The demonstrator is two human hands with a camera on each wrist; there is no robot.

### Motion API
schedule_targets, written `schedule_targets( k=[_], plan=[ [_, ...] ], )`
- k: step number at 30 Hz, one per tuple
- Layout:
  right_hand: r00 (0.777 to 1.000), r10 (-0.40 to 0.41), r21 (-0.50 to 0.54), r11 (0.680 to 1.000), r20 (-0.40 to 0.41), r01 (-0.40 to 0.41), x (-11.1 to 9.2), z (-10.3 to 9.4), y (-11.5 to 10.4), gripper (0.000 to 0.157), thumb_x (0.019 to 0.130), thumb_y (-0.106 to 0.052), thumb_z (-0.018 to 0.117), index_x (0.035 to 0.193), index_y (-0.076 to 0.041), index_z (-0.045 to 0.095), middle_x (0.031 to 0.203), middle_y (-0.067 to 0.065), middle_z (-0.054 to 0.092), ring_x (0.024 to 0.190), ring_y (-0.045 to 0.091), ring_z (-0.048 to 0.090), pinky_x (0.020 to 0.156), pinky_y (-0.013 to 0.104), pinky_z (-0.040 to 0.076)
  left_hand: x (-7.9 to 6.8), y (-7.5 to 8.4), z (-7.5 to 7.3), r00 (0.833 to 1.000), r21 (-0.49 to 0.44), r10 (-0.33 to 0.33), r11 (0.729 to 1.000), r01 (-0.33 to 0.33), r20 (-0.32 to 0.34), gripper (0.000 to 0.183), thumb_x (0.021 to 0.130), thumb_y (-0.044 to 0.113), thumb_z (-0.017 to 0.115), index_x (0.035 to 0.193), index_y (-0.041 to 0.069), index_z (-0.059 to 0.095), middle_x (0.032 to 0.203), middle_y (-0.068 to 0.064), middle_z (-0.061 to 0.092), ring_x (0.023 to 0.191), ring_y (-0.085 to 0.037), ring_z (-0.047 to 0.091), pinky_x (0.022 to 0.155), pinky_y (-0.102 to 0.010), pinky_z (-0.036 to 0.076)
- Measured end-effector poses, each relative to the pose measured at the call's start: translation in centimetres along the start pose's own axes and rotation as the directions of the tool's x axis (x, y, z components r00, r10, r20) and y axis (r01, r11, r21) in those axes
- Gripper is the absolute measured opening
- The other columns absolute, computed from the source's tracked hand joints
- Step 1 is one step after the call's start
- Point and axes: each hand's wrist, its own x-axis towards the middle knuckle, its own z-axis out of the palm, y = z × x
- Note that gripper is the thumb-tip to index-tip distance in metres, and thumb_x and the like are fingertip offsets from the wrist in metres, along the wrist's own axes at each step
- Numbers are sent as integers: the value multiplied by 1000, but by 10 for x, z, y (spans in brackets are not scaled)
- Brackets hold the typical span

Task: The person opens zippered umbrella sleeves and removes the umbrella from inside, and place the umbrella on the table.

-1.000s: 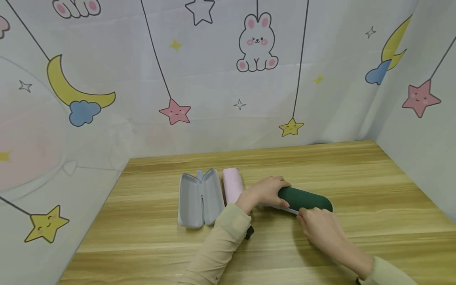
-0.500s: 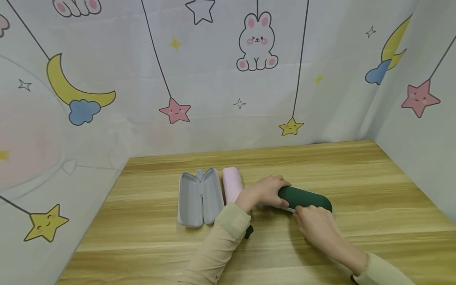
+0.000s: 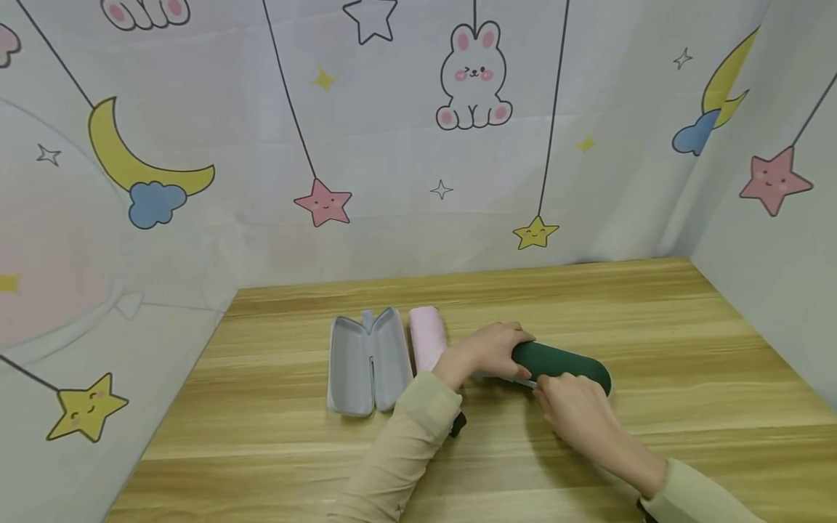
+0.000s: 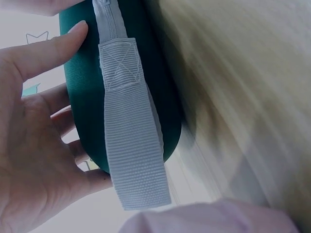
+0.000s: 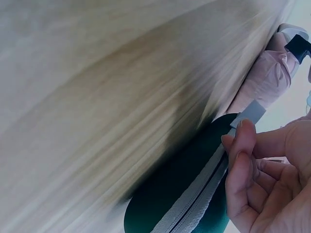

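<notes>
A green glasses case [image 3: 562,363] lies on the table with a grey zip along its side. My left hand [image 3: 490,350] grips its left end, thumb on one side and fingers on the other. A grey webbing loop [image 4: 133,131] hangs from that end in the left wrist view. My right hand [image 3: 575,410] pinches at the zip [image 5: 194,206] along the near side, close to the loop; the fingertips hide the zip pull. In the left wrist view, part of the right hand shows at the top left.
An open grey hard case [image 3: 369,367] stands on the wooden table [image 3: 261,465] at the left. Beside it lies a pink fabric roll [image 3: 428,338], partly behind my left forearm. A printed curtain [image 3: 392,145] hangs behind the table.
My right hand has slid a little left along the zip, closer to the left hand. The left hand and the case have stayed in place.
</notes>
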Motion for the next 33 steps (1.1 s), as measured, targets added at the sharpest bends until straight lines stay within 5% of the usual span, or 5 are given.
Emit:
schedule_targets(
  k=[14, 33],
  plan=[
    [1000, -6, 3, 1000, -25, 6, 4, 2, -5, 43, 85, -12, 70, 53, -18, 42, 48, -7, 31, 41, 6, 27, 41, 18, 17, -2, 3, -3, 1000, 11, -3, 1000, 3, 6, 59, 88, 39, 66, 141, 18, 49, 136, -1, 53, 120, -16, 55, 99, -26, 45],
    [999, 31, 38, 999, 42, -32, 2, 0, -7, 39, 83, -18, 72, 54, -19, 45, 48, -8, 33, 41, 6, 31, 40, 20, 22, -5, 1, 0, 999, -10, 42, 999, -43, -25, 62, 85, 34, 70, 142, 21, 48, 140, 0, 51, 124, -18, 53, 99, -34, 46]
  ],
)
